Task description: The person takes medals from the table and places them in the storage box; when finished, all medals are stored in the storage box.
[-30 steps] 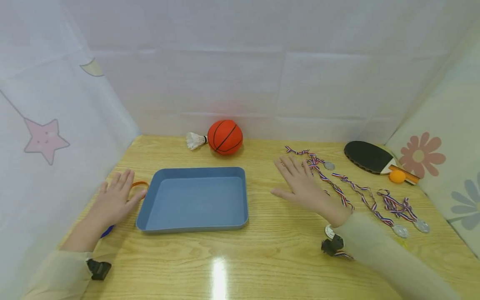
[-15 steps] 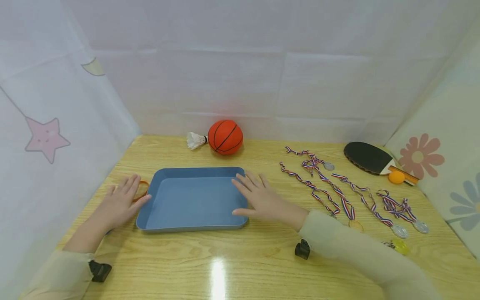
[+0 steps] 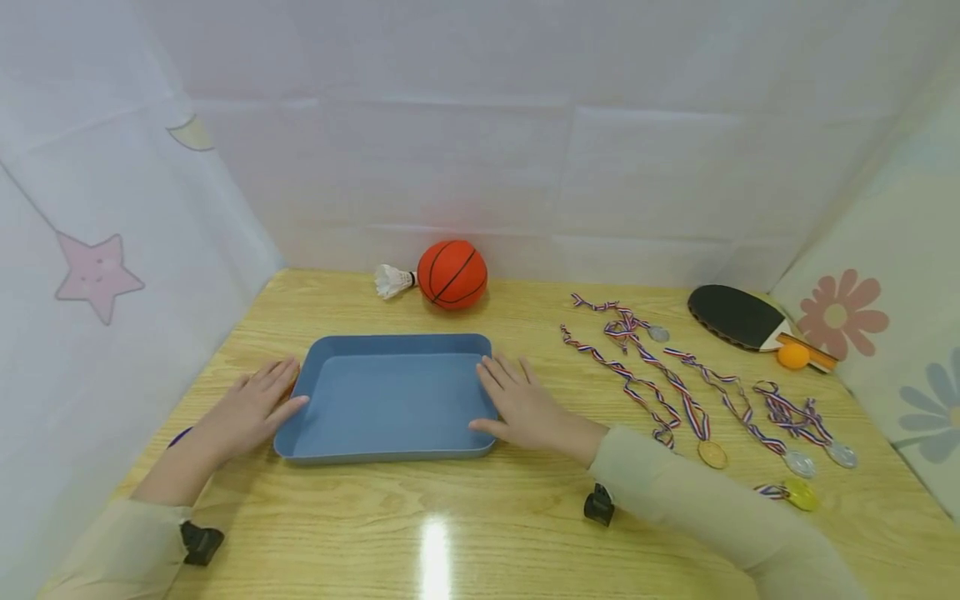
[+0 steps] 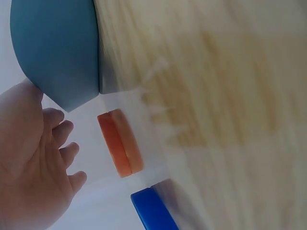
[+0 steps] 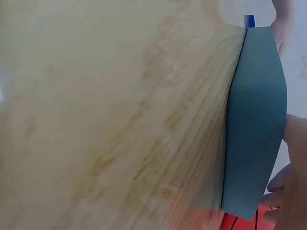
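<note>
Apparently this is positioning: my left hand [image 3: 243,414] and right hand [image 3: 522,410] lie loose-fingered at opposite ends of the blue tray [image 3: 390,404] on the desk [image 3: 337,533], and the next move seems to call for even pressure.

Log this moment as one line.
left hand: at left rim of blue tray | right hand: at its right rim | tray: on table | ball: behind tray | medals: right of tray

orange ring [image 4: 114,143] mostly behind left hand [image 3: 253,408] in head view, gold medal's face [image 3: 712,454] unreadably small
</note>
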The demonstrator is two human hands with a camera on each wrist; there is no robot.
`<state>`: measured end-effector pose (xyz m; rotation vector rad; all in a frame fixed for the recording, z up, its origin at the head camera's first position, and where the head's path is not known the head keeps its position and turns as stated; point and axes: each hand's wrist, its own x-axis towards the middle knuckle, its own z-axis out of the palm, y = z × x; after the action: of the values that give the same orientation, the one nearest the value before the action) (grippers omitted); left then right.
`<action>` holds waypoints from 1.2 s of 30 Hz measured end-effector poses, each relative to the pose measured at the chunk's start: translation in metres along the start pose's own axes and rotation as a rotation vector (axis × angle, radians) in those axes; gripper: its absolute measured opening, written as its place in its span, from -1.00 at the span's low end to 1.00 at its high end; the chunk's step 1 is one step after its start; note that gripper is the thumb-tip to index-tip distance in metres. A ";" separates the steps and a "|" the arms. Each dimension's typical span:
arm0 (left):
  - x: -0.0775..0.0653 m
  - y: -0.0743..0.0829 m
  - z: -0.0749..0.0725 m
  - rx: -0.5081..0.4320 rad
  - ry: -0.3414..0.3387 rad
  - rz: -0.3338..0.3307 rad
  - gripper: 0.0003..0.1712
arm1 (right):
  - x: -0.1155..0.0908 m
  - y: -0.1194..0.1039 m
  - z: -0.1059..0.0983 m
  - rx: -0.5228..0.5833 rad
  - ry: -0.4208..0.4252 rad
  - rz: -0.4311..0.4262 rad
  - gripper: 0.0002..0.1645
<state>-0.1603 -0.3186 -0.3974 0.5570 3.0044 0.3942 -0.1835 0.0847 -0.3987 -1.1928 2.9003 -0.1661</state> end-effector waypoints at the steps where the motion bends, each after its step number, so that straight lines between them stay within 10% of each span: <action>1: 0.000 0.001 0.000 0.002 -0.005 0.006 -0.21 | 0.000 0.001 0.001 0.001 -0.013 0.006 -0.01; 36: 0.057 0.073 0.017 0.061 -0.053 0.150 -0.19 | -0.069 0.069 -0.008 0.313 -0.065 0.079 0.07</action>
<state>-0.1869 -0.2285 -0.3956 0.7884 2.9421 0.2918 -0.1832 0.1828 -0.3999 -1.0099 2.7262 -0.5458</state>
